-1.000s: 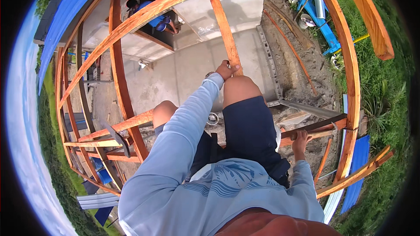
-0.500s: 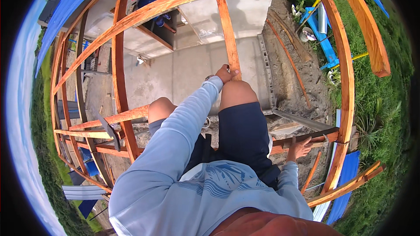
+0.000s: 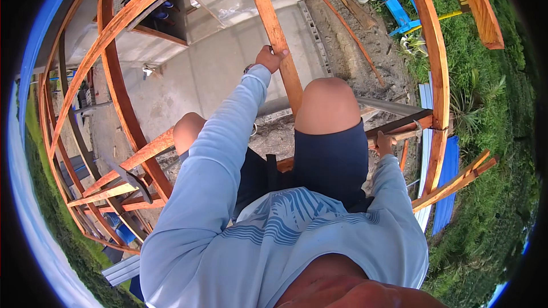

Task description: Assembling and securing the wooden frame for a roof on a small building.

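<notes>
**Left hand point(image 3: 268, 59) grasping a sawn timber beam point(image 3: 269, 21)**

From where I am standing, the beam is running from the upper middle of the frame down toward the right knee point(image 3: 327, 105), above the concrete floor point(image 3: 200, 91). The left hand is clasping its lower part, the thumb lying on the face and the fingers curling around the left edge. At the right of the frame, the right hand point(image 3: 386, 145) is touching a dark timber crosspiece point(image 3: 399, 124); whether it is really gripping, I cannot tell.

In my judgement, the beam is likely stiff, rather heavy and not fragile, its rough grain giving good friction but maybe splinters. Both edges, near the balance point, seem the better place for taking hold.

Compared with half a second before, the right hand is no longer showing spread fingers, and more beam is appearing between left hand and knee. The left hand is keeping its hold.
</notes>
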### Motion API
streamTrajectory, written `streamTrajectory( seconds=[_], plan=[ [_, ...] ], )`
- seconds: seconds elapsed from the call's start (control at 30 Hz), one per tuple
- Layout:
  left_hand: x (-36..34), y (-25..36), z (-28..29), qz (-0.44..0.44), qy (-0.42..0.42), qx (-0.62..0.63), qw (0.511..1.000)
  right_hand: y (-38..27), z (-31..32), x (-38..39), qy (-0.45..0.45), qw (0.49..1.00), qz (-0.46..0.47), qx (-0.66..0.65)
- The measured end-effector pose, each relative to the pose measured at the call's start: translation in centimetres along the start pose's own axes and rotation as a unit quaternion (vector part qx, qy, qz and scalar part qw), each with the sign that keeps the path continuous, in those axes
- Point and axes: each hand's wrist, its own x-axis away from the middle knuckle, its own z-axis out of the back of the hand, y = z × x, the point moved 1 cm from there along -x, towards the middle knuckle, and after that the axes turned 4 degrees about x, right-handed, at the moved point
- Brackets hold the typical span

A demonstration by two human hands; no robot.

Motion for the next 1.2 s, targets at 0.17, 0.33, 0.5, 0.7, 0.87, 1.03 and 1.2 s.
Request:
streamTrajectory(
  seconds=[0.17, 0.33, 0.5, 0.7, 0.87, 1.03, 1.2],
  plan=[
    [1.4, 0.7, 0.6, 0.025, -0.007, -0.021, 0.999, -3.3, 0.5, 4.6, -0.025, 0.992, -0.102, -0.066],
    [1.2, 0.6, 0.3, 0.013, 0.002, -0.004, 1.000, -4.8, 2.3, 4.9, -0.072, 0.989, -0.101, -0.085],
    [1.3, 0.0, 0.2, 0.016, 0.011, -0.004, 1.000, -5.5, 3.2, 5.0, -0.134, 0.980, -0.099, -0.111],
    [1.0, -0.5, 0.8, 0.043, 0.039, -0.012, 0.998, -8.6, 3.8, 8.0, -0.214, 0.960, -0.089, -0.159],
    [1.9, 0.1, 1.0, 0.066, 0.029, 0.011, 0.997, -8.3, 4.2, 7.9, -0.200, 0.967, -0.090, -0.129],
    [2.1, 0.9, -0.1, 0.101, 0.041, -0.037, 0.993, -6.8, 4.3, 7.3, -0.191, 0.966, -0.119, -0.127],
    [1.6, 0.4, 0.5, 0.075, 0.046, -0.035, 0.996, -6.5, 3.2, 6.7, -0.148, 0.974, -0.120, -0.126]
  ],
)
